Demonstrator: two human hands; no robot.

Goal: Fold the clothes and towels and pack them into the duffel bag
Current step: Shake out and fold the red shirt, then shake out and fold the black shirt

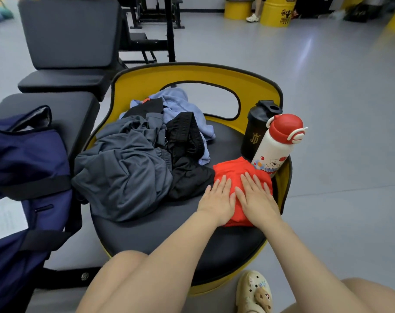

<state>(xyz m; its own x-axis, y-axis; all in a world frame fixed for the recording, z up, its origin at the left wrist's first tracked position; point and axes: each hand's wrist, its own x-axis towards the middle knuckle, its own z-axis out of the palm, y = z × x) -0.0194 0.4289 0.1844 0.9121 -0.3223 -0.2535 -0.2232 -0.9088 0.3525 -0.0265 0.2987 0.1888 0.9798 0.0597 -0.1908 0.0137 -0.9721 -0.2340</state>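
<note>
Flattening the folded bright-red fabric garment point(233, 171) on the round black padded seat point(169, 231).
Left hand point(216, 199) and right hand point(256, 195) lie flat, fingers straight — press outward evenly before lifting.

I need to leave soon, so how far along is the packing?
Early. One red garment lies folded on the seat. In hand: the left hand and right hand press flat on it. Left: the grey, black and light blue clothes are still heaped unfolded, and nothing visibly packed in the navy duffel.
</note>
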